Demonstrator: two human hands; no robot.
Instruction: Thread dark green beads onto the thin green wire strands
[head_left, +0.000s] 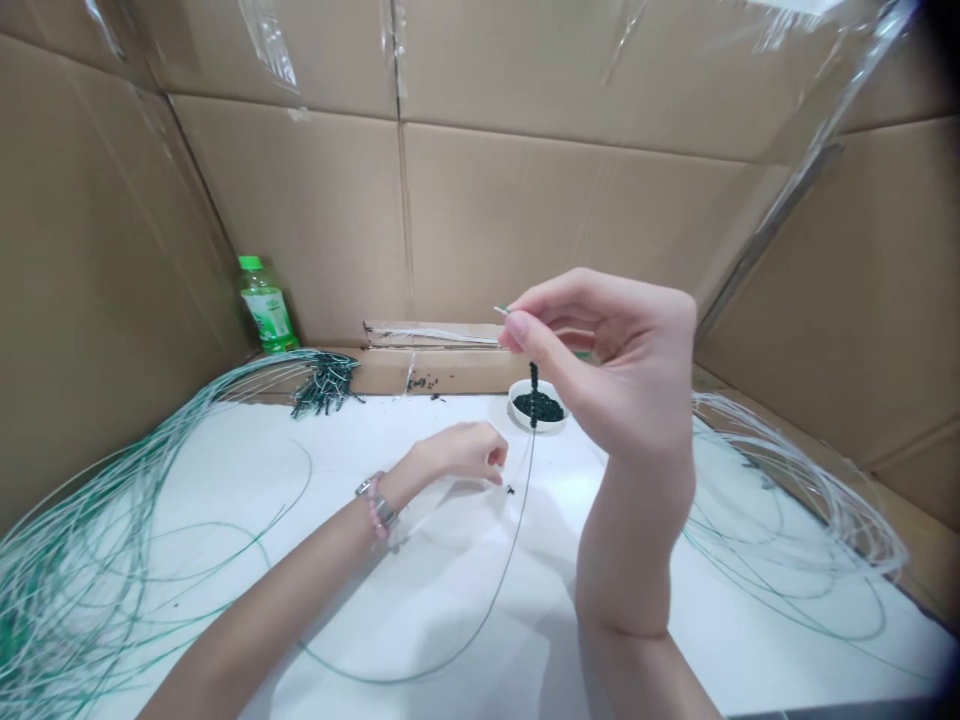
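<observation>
Bare forearms (626,560) reach in from the camera, inside tan corrugated cardboard walls (285,200) around a white tabletop (420,610). Left of a round white plastic dish (517,412), loose coils of thin green-and-white wire (90,560) sprawl; behind them stands a green-capped plastic bottle (266,305) of pale liquid. The dish holds small dark green beads (538,406). Above it, the right hand (622,370) pinches a thin wire tip (500,310) narrowly between thumb and forefinger (517,332), a dark beaded strand (533,378) hanging over the dish. The left hand (461,452), fingers loosely curled, sits just left of the dish; whether it holds anything cannot be told.
</observation>
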